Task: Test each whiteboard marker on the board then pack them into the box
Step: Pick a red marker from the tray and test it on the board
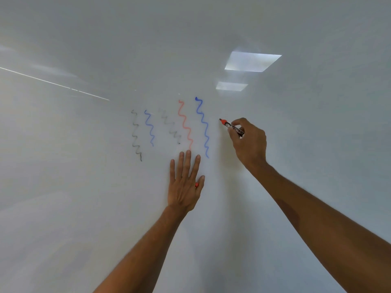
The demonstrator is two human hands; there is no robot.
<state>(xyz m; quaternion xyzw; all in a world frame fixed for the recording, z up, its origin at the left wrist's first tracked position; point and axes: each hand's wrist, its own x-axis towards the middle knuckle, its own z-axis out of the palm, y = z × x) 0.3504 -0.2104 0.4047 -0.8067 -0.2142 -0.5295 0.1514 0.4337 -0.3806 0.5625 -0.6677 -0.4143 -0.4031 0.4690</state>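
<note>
Reading across the whiteboard [84,187] from the left, I counted five test lines: a black squiggle [135,135], a short blue squiggle [149,127], a faint grey squiggle [171,127], a pale red squiggle [185,125] and a longer blue squiggle [203,127]. Just below the red line, the left hand [184,187] lay flat on the board, fingers straight and spread. Its thumb trapped a small red cap [196,184] against the side of the palm.

To the right of the last line, the red marker [231,127] was uncapped and aimed up and left. Its tip sat at the board on bare surface; whether it was touching, I could not tell. The right hand [249,140] pinched the barrel between thumb and curled fingers, in a writing grip.

I judged the step to be testing this red marker, with no stroke from it showing yet. The next move called for light pressure and a wavy pull downward, kept clear of the blue line beside it. After that the cap would need to go back on. The box was not in view, so packing looked some way off.
</note>
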